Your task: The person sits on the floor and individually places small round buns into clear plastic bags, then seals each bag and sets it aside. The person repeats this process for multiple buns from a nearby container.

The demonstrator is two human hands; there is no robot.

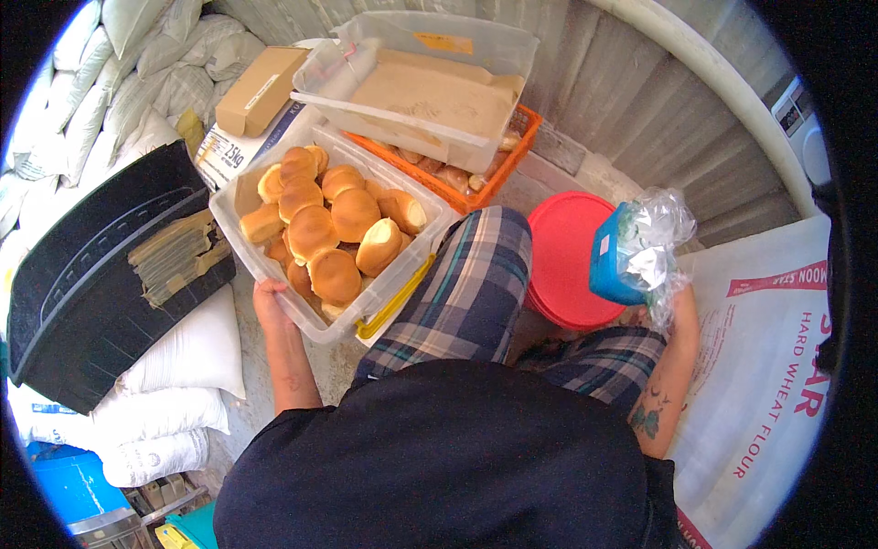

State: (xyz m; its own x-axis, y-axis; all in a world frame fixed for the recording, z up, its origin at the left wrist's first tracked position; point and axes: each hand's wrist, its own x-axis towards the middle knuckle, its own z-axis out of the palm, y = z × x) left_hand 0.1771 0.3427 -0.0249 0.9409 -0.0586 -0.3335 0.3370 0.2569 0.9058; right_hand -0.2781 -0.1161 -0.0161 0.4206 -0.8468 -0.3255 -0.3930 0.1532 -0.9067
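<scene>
In the head view, a clear plastic bin (226,206) full of golden bread rolls (313,230) sits before me, left of centre, tilted. My left hand (271,302) grips its near left corner, fingers hidden under or behind the wall. At the right, my right hand (675,309) is beside a blue plastic container (610,257) and crumpled clear plastic bags (648,233); the bags hide its fingers, so its hold cannot be told. These are over the right edge of a round red lid (569,257), which lies beyond my knees.
Behind the rolls, another clear bin (439,89) lined with brown paper rests on an orange crate (528,130) of bread. A cardboard box (257,89) stands behind left. A black plastic tub (103,274) and white sacks (185,343) are at left, a flour sack (761,343) at right.
</scene>
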